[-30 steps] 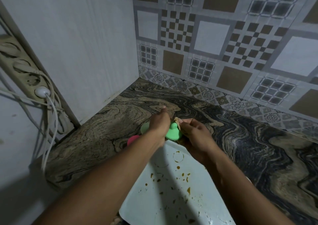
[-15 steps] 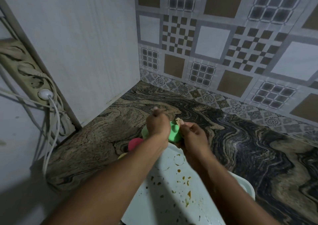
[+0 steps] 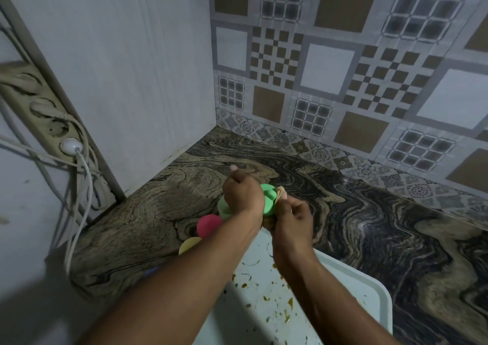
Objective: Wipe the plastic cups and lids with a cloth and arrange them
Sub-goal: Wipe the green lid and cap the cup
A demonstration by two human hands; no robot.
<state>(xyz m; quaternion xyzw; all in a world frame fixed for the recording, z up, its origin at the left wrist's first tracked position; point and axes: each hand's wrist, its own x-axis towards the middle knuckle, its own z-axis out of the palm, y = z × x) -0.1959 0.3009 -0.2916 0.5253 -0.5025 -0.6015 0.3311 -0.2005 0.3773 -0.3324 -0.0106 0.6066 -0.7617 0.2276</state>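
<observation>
Yellow lid and pink lid rest on the countertop, left of the tray. Left hand clasps the green cup above the tray's far edge, with the long axis roughly left-right. Right hand pinches the cloth against the cup's right-facing end.

Both bare forearms reach in from the lower edge and draw together toward the hands. The left forearm rises on a diagonal from the lower left; the right forearm comes up more steeply from the lower right. The left hand shows its back to the camera, wrist bent slightly, fingers curled round a round green plastic lid; one fingertip, probably the thumb, sticks out above the knuckles. The right hand sits just beside it, knuckles up and fingers curled inward, pinching a crumpled beige cloth against the lid's right edge. The two hands nearly touch.
</observation>
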